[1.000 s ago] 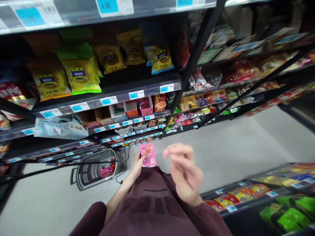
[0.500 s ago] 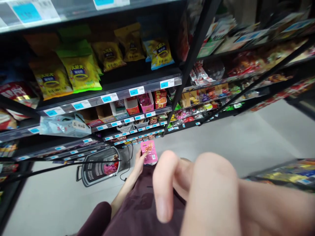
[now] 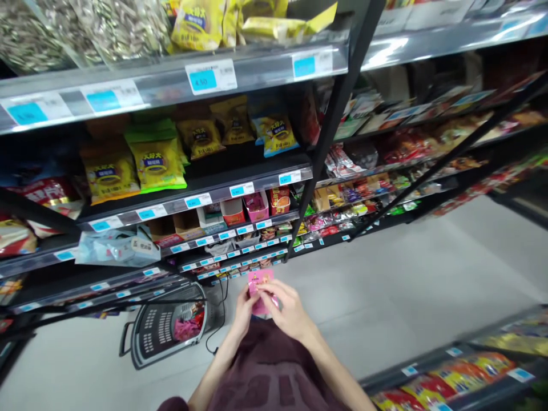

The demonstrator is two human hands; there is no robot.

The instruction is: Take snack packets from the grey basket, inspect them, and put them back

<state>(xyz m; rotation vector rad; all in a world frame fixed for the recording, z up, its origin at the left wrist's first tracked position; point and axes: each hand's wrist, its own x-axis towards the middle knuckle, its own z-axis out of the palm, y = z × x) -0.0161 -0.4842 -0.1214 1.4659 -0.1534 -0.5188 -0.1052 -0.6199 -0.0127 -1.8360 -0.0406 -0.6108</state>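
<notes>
A pink snack packet (image 3: 260,276) is held upright in front of my body, low in the middle of the view. My left hand (image 3: 244,310) grips its left edge, thumb across the front. From the right, my right hand (image 3: 291,311) reaches over the packet's face with fingers bent, pinching at it near my left thumb. Both hands partly cover the printed front. Down to the left on the floor stands a grey shopping basket (image 3: 149,331), holding pink and red packets (image 3: 188,326).
Shelves with price tags (image 3: 242,189) run ahead, carrying yellow snack bags (image 3: 156,160) and small boxes (image 3: 257,205). A pale blue bag (image 3: 117,249) juts from a left shelf. Another shelf with colourful packets (image 3: 458,377) is at lower right. A black cable (image 3: 220,319) lies beside the basket.
My right hand has come down from close to the camera to the pink packet. My left hand keeps its hold. The view has tilted up, showing a higher shelf.
</notes>
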